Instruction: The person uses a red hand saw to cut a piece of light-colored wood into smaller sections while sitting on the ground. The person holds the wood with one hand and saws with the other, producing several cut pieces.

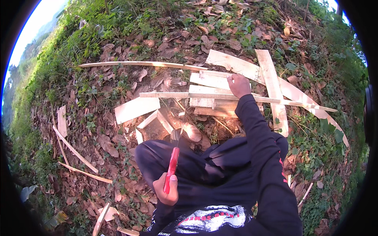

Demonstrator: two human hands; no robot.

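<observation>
My left hand (pixel 165 189) is closed around the red handle of a handsaw (pixel 172 167), held above my lap. Its thin blade points away from me and shows almost edge-on. Farther off, my right hand (pixel 239 85) is curled at the edge of a pale wooden board (pixel 212 80) on a small stack; its fingertips are partly hidden. A long narrow wooden strip (pixel 169 94) lies across the stack and passes under my right wrist. Below the strip, short boards (pixel 202 102) make up the near side of the stack.
Two wide planks (pixel 271 86) (pixel 232 65) cross at the right of the stack. A flat offcut (pixel 138 110) and small angled pieces (pixel 163 121) lie left of it. Thin strips (pixel 76 151) are scattered at the left. Dry leaves and green plants cover the ground.
</observation>
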